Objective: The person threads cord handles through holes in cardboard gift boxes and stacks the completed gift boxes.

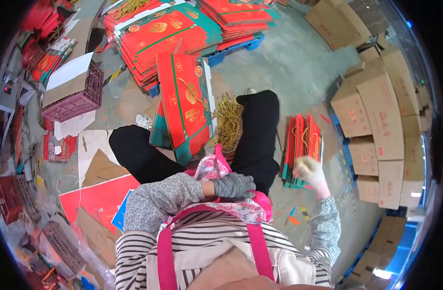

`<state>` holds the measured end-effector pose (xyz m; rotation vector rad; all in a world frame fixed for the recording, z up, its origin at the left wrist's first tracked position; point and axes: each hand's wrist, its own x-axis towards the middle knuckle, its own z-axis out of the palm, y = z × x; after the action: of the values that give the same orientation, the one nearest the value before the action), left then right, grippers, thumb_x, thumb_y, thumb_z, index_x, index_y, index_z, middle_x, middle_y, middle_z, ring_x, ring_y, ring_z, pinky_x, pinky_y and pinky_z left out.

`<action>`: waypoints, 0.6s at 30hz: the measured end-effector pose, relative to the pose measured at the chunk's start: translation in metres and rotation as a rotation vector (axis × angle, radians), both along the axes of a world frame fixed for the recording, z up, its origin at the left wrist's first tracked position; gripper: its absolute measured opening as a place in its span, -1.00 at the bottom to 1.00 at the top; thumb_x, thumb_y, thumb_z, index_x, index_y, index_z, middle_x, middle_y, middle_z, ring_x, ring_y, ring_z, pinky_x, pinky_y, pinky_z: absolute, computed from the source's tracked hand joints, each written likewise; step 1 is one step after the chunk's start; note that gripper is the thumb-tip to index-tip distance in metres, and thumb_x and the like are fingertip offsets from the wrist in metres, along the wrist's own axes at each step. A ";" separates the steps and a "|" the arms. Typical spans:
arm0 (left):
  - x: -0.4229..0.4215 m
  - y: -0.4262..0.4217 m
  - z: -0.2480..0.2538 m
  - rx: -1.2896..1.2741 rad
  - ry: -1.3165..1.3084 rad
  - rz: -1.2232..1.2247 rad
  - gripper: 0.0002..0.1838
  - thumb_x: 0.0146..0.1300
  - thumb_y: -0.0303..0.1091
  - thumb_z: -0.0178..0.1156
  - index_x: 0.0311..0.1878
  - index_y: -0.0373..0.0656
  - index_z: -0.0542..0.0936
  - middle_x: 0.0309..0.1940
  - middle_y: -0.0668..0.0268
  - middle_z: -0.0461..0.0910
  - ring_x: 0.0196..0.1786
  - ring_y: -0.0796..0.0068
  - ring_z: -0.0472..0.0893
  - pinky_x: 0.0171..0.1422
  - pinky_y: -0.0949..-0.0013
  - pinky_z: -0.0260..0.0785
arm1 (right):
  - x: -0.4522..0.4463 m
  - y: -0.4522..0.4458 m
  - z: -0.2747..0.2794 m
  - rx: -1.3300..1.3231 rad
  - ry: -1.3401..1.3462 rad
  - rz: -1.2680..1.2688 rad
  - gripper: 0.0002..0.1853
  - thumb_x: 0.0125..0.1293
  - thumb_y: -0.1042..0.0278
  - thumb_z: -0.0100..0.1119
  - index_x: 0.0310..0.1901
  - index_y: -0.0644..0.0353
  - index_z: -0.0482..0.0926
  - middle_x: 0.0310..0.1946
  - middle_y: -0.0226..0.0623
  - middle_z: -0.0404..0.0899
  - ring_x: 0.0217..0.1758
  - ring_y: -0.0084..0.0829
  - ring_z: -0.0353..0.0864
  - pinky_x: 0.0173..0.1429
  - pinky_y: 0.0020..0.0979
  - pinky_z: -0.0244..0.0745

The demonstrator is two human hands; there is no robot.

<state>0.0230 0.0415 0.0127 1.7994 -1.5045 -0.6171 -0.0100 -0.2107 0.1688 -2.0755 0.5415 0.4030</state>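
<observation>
My left hand [234, 186], in a grey glove, lies across my lap on the pink floral apron [212, 166], fingers stretched out and nothing seen in them. To the right, my right hand [308, 173], in a white glove, is over the near end of a row of folded red-and-green cartons [301, 140] with gold cords. Its fingers are curled; what they hold, if anything, is hidden. Between my knees leans a flat red-and-green carton [185, 104] with a gold cord across its face. A heap of yellow cords [228, 121] lies beside it.
Stacks of flat red cartons [168, 31] rest on a blue pallet [236, 50] ahead. Brown cardboard boxes [381, 116] are piled at the right. A purple crate [81, 94] stands at the left, near a red sheet [100, 200] on the floor.
</observation>
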 end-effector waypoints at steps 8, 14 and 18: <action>-0.020 -0.099 -0.064 -0.193 0.254 -0.194 -0.60 0.30 -0.14 -0.01 0.11 -0.14 0.44 0.05 0.16 0.47 0.01 0.20 0.50 0.15 0.22 0.31 | 0.215 0.081 -0.103 0.148 -0.196 0.623 -0.74 0.24 0.30 0.08 -0.15 0.34 0.53 -0.31 -0.20 0.61 -0.24 -0.42 0.59 -0.11 -0.41 0.48; 0.024 -0.089 -0.080 -0.104 0.500 0.104 -0.63 0.31 -0.20 -0.01 0.10 -0.18 0.45 0.03 0.13 0.49 0.05 0.18 0.49 0.19 0.23 0.30 | 0.293 0.165 -0.249 0.133 -0.267 0.634 -0.49 0.16 0.20 0.17 0.10 0.32 0.39 -0.01 0.02 0.51 0.07 -0.14 0.51 0.15 -0.30 0.40; 0.066 0.009 -0.088 -0.024 0.697 0.304 -0.65 0.32 -0.25 -0.02 0.09 -0.21 0.46 0.01 0.11 0.50 0.08 0.16 0.48 0.22 0.23 0.29 | 0.319 0.191 -0.291 0.012 -0.436 0.458 -0.31 0.06 0.21 0.27 0.20 0.33 0.26 0.10 0.06 0.38 0.15 -0.01 0.41 0.20 -0.20 0.35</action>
<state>0.0887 0.0505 -0.0749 1.5188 -0.7517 -0.9372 0.3095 -0.0199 -0.1220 -2.1814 -0.1987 0.1974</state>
